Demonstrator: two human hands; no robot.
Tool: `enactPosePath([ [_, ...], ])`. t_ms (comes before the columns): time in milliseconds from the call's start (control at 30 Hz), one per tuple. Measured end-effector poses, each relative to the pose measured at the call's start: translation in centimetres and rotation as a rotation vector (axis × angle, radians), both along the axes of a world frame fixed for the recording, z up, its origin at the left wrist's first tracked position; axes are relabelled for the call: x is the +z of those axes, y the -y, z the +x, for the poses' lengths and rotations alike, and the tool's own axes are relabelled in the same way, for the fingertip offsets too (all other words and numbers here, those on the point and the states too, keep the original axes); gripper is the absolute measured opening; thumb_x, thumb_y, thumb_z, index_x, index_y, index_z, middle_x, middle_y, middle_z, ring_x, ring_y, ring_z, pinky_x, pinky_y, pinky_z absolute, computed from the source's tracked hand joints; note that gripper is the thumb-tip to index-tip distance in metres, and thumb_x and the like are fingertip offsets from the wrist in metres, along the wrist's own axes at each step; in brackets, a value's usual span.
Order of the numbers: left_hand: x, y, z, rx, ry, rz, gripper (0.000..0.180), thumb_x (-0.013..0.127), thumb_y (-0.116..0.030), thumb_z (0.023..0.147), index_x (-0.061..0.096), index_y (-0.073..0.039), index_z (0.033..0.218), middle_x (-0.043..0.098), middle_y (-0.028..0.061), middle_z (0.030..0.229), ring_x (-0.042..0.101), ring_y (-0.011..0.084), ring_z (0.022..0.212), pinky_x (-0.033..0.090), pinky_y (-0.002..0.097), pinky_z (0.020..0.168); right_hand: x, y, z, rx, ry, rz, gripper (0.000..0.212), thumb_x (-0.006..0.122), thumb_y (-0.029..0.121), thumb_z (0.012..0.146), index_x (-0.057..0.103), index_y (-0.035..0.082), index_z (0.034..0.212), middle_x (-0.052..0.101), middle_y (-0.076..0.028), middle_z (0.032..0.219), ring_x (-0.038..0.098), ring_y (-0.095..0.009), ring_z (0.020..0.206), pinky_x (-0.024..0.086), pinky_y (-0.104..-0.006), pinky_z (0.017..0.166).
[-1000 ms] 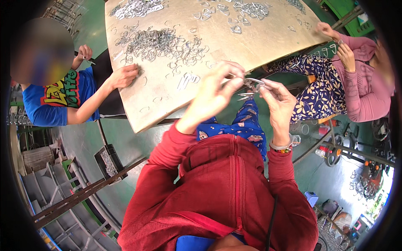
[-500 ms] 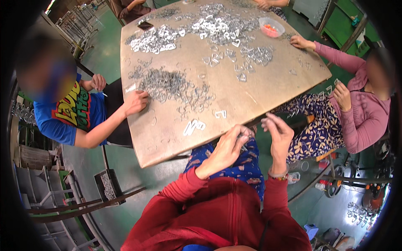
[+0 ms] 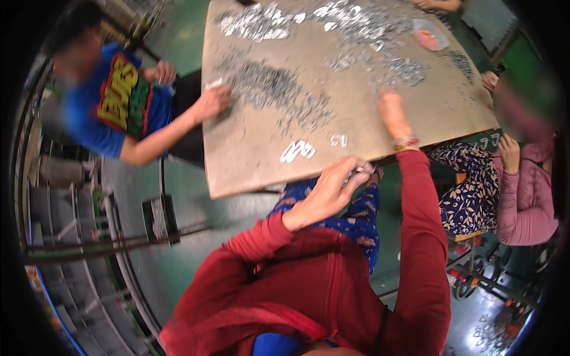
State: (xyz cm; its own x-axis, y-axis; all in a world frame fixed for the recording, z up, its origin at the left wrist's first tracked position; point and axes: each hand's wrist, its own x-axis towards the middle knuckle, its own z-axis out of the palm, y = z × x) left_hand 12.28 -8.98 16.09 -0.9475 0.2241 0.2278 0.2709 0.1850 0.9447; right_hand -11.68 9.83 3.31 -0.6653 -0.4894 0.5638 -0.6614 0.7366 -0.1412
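Observation:
My left hand (image 3: 333, 188) is closed in a pinch above my lap, just off the near table edge. A small shiny metal piece shows between its thumb and fingers; its exact shape is unclear. My right hand (image 3: 394, 115) reaches out over the table (image 3: 356, 133), below a loose pile of metal clips (image 3: 405, 68). Motion blur smears its fingers, so whether it holds anything is unclear. On the near part of the table lie a few flat, bright metal loops (image 3: 297, 151) and a single metal loop (image 3: 339, 140) beside them.
A pile of thin wire rings (image 3: 267, 86) spreads across the left of the table; brighter buckles (image 3: 255, 22) lie beyond. A clear bowl (image 3: 430, 35) with orange bits stands far right. Co-workers sit left, in a blue shirt (image 3: 122, 98), and right, in a pink top (image 3: 525, 202).
My right hand has moved from beside my left hand out over the table. My left hand stays pinched near the edge. The whole view has shifted, with the table sitting higher.

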Motion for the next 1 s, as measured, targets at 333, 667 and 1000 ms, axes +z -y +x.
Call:
enactPosePath([
  [333,-1.1,1.0,-0.9,0.055,0.06,0.111,0.014,0.056,-0.01,0.088,0.058,0.002,0.093,0.063,0.0132,0.085,0.062,0.0213,0.08,0.048,0.0316,0.071,13.9,3.9,21.8,-0.029,0.648,-1.074,0.022,0.064,-0.006,0.078,0.06,-0.007,0.1,0.064,-0.01,0.089,0.061,-0.012,0.077,0.051,-0.0222,0.07],
  [667,-2.0,1.3,-0.8,0.13,-0.17,0.126,0.013,0.055,-0.011,0.087,0.054,0.002,0.085,0.059,0.015,0.077,0.059,0.0292,0.075,0.045,0.0373,0.066,12.5,5.7,22.3,-0.121,0.54,-1.168,0.021,0.064,-0.008,0.077,0.061,-0.006,0.098,0.064,-0.01,0.087,0.061,-0.011,0.076,0.05,-0.0213,0.07],
  [1000,-2.2,2.3,-0.4,0.063,-0.078,-0.082,0.017,0.059,-0.014,0.084,0.055,-0.001,0.095,0.06,0.0146,0.09,0.057,0.0329,0.091,0.043,0.0397,0.08,11.9,6.6,22.7,-0.037,0.561,-1.314,0.021,0.062,-0.012,0.076,0.06,-0.007,0.096,0.063,-0.012,0.088,0.061,-0.013,0.077,0.051,-0.0224,0.07],
])
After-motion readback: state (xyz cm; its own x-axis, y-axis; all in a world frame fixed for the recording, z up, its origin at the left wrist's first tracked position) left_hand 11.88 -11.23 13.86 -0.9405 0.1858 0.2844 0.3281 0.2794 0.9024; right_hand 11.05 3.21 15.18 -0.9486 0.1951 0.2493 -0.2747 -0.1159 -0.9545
